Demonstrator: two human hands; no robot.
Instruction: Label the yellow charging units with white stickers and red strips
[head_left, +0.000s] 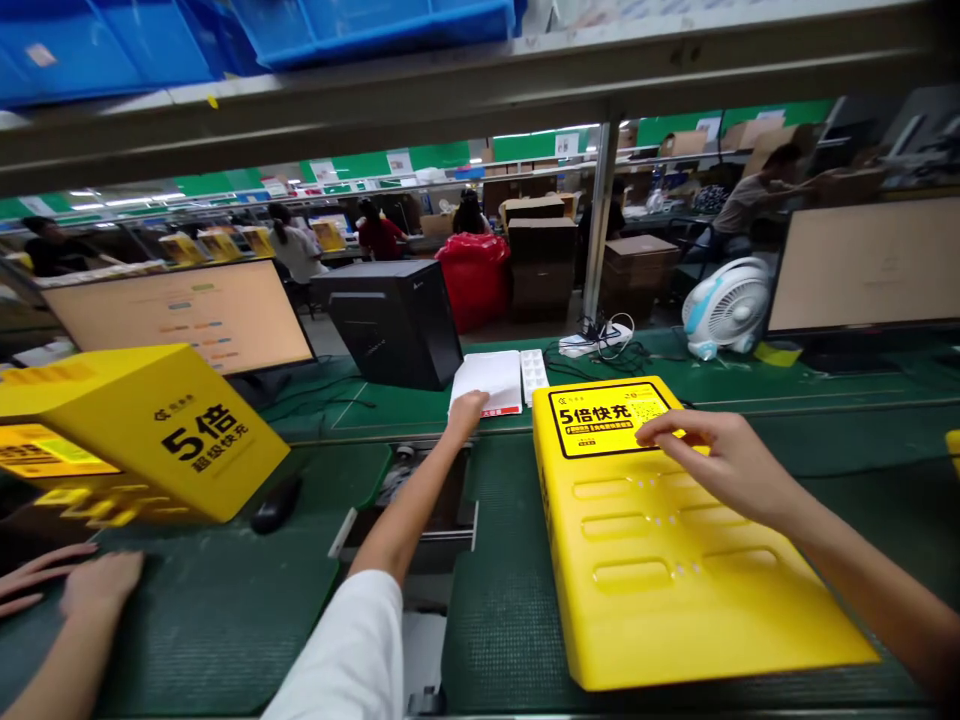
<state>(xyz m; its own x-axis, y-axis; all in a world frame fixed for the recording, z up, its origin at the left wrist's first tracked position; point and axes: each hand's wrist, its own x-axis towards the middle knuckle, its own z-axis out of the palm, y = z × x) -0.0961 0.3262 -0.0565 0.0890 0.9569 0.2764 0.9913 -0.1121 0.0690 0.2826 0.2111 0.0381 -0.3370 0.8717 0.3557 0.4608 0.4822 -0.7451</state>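
A yellow power-bank charging cabinet (622,620) with a black-printed label (600,425) and rounded slot shapes lies on the green mat before me. Over the label's right side hovers my right hand (705,455), thumb and forefinger closed in a pinch near the square code. Whatever sits between those fingertips, if anything, is too small to make out. My left arm, in a white sleeve, stretches forward. At its end my left hand (468,412) is closed at the near edge of a stack of white sheets (491,375) with a red strip; its fingertips are partly hidden.
A co-worker's hands (97,585) rest at the left by another yellow cabinet (210,450) and a black mouse (276,503). Behind stand a black computer tower (390,325), monitors, a white tray (534,375), a power strip with cables (596,340) and a fan (726,308). A shelf beam (450,100) crosses overhead.
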